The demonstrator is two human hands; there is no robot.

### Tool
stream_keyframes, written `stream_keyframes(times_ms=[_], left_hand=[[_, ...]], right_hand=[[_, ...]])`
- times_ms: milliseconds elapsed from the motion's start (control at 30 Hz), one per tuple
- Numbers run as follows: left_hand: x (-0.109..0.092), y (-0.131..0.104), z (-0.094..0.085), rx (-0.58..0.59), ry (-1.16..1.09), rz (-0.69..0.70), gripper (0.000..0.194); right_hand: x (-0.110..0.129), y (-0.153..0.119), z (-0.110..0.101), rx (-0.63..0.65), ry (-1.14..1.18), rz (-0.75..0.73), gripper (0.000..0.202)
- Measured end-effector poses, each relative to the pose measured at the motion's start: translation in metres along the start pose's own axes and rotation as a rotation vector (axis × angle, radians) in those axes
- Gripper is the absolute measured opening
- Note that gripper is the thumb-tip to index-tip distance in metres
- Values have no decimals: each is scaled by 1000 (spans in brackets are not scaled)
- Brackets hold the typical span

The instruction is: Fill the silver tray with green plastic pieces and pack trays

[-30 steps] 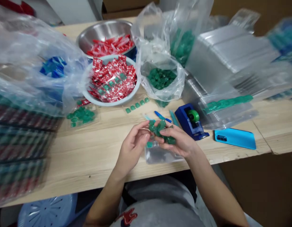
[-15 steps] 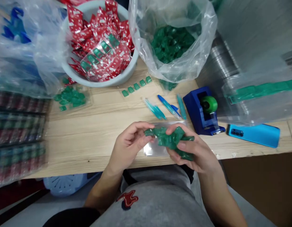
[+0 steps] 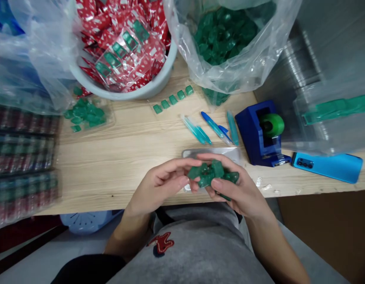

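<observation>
Several translucent green plastic pieces (image 3: 208, 173) are bunched between my two hands, just above the table's front edge. My right hand (image 3: 238, 189) is closed around most of the bunch, its thumb pressed on top. At the left end, the thumb and fingers of my left hand (image 3: 167, 181) close on one green piece. Beneath the hands lies a clear plastic tray (image 3: 229, 152), partly hidden by them. Farther back on the table, a clear strip (image 3: 173, 99) carries a row of green pieces. A loose pile of green pieces (image 3: 87, 114) sits to the left.
A pale tub (image 3: 135, 94) of red packets and a clear bag (image 3: 244, 81) of green pieces stand at the back. Pens (image 3: 213, 126), a blue tape dispenser (image 3: 255, 134) and a blue phone (image 3: 328, 167) lie to the right. Packed trays (image 3: 23, 157) are stacked left.
The green pieces have been turned and gathered more tightly between my hands. My left fingers have shifted slightly right. The whole view has moved a little.
</observation>
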State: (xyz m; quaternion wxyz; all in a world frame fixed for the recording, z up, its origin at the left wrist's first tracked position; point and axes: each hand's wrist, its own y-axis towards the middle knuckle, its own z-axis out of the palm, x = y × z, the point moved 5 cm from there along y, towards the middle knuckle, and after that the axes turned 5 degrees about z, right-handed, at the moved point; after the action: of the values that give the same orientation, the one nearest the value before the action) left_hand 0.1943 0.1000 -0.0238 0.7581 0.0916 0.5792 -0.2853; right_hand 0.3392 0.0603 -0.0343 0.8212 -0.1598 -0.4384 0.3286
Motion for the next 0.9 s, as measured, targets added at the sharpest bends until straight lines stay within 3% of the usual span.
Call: stream_keyframes(times_ms=[167, 367, 533, 700, 900], left_hand=[[-10, -4, 3, 21, 224, 52, 23], [-18, -2, 8, 120, 412, 188, 27], [-19, 1, 5, 96, 408, 358, 20], [-13, 3, 8, 82, 237, 343, 13], [-1, -5, 15, -76, 120, 398, 11]], right_hand=[[0, 2, 3, -87, 0, -71, 27], [1, 2, 5, -57, -78, -54, 20], [8, 0, 8, -61, -213, -84, 13], [13, -1, 11, -86, -307, -122, 8], [16, 0, 17, -77, -335, -133, 11]])
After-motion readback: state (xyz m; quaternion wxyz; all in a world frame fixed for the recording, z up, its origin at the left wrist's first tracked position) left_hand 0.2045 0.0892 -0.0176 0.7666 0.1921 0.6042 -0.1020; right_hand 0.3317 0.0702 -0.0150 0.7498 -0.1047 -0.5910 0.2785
